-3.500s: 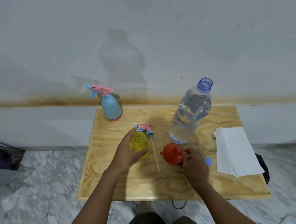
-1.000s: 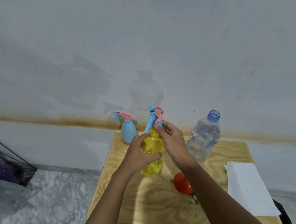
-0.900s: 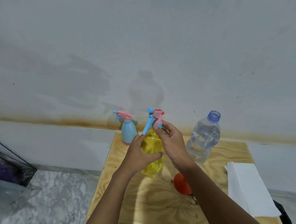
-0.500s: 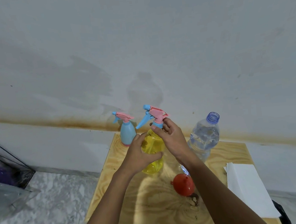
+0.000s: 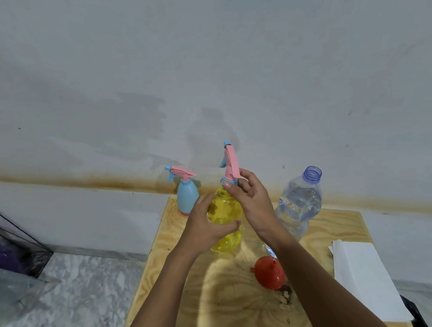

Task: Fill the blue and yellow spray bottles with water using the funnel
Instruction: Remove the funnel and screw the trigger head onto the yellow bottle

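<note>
Sprayer head (image 5: pixel 230 163) has turned since half a second ago.
Right hand (image 5: pixel 252 199) pinches its collar at twelve o'clock; left hand (image 5: pixel 207 226) wraps upright yellow spray bottle (image 5: pixel 224 215).

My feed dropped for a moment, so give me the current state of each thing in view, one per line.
yellow spray bottle: upright, gripped, pink spray head at its neck
left hand: holding the yellow body
right hand: pinching the collar
blue spray bottle: upright, capped
water bottle: uncapped, holds water
funnel: lying on the table, unused
</note>
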Motion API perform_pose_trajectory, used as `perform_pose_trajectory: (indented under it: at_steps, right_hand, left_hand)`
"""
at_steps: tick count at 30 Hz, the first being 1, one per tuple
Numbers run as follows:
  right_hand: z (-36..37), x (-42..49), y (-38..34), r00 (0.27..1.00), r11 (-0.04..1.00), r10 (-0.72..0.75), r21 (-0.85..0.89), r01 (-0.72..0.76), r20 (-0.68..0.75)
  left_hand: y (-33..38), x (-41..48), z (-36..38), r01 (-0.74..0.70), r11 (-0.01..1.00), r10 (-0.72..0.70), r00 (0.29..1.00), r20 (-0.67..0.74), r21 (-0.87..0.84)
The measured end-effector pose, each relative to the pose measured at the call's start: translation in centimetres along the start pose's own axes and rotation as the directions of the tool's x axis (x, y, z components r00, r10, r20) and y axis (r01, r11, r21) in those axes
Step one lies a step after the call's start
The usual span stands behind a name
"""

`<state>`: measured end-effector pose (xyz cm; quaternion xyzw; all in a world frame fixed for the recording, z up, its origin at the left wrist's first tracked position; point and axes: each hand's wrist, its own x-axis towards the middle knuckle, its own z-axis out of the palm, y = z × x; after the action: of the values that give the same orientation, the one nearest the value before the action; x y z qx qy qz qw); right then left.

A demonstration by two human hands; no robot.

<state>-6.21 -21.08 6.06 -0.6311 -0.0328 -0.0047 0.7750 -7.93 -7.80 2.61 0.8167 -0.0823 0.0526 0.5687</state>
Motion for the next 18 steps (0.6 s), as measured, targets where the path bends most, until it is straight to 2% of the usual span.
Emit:
perform_pose_trajectory:
  at_steps: [3,8,14,18]
  right_hand:
    - [-0.1,0.1,-0.1,1.0,1.0,-0.003,0.005,0.003,0.026]
    - [1.2,-0.2,0.4,0.99,0.999,-0.053,-0.001,0.053,-0.132]
    - [1.3,-1.0,0.3,0.994,0.996,-0.073,0.037,0.077,-0.083]
    - [1.9,-1.3,0.1,0.974,0.996,-0.077,0.03,0.086,-0.215]
  left_hand:
    - [0.2,0.0,-0.1,-0.006,1.0,0.006,1.0,-0.014,-0.006]
    - [0.3,0.1,0.1,-0.015,1.0,0.015,1.0,-0.014,-0.009]
    - [0.2,0.2,0.1,-0.001,0.999,0.001,1.0,0.004,-0.049]
    - [0.3,0.2,0.2,0.011,0.998,-0.01,1.0,0.025,-0.063]
